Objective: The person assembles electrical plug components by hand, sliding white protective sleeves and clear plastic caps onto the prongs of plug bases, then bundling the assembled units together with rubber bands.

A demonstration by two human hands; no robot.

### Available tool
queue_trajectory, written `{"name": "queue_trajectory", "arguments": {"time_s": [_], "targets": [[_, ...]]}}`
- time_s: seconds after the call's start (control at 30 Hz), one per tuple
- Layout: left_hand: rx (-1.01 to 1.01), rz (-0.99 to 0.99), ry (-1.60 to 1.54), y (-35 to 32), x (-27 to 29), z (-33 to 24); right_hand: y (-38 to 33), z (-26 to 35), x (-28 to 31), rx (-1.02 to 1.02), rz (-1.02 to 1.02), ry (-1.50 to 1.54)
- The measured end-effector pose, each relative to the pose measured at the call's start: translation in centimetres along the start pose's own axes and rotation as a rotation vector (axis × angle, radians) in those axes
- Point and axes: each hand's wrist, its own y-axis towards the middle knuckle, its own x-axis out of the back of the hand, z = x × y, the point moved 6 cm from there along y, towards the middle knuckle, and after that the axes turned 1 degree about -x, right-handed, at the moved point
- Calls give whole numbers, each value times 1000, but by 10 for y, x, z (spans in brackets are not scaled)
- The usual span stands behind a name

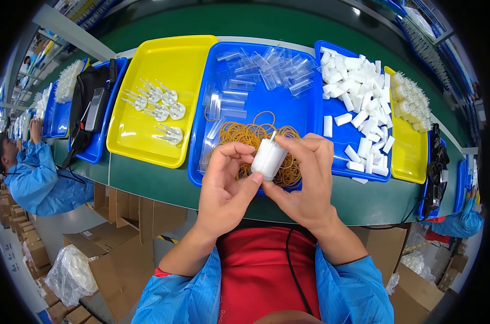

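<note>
Both hands hold a white cylindrical part (268, 160) with lengthwise seams and a thin white pin at its upper end. My left hand (227, 186) presses a thumb against its lower left side, fingers curled. My right hand (308, 178) grips it from the right, forefinger near the pin and thumb at the base. Just behind lies a heap of tan rubber bands (239, 135), in the front part of a blue tray (199, 135). Clear plastic pieces (274, 67) fill the back of that tray and lie along its left side.
At left, a yellow tray (148, 59) holds several white pronged parts (169, 135). White blocks (355, 81) cover a blue tray to the right. Farther right, a yellow tray (409, 156) carries pronged parts. A person (40, 173) works far left; cardboard boxes (123, 270) stand below the green table (175, 189).
</note>
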Motion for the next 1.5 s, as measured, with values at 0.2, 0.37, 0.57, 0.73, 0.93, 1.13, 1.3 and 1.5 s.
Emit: {"name": "queue_trajectory", "arguments": {"time_s": [0.2,0.37,0.57,0.73,0.93,1.13,1.3,1.5], "targets": [[41,9,-47,0,1,4,2,-1,3,57,-22,16],[95,7,-127,0,-2,6,1,-3,3,43,-28,47],[174,23,-232,1,-3,8,4,0,5,31,19,46],[29,-76,-76,2,12,1,19,-31,18,-97,177,90],[-59,-118,110,6,23,-12,39,-52,30,-53,161,-355],[-184,-133,210,8,33,-18,73,-45,-8,118,335,-157],[-185,-202,165,6,42,-14,91,-48,-81,144,402,-109],[-235,-195,292,3,47,-26,81,-53,-77,67,526,-315]]}}
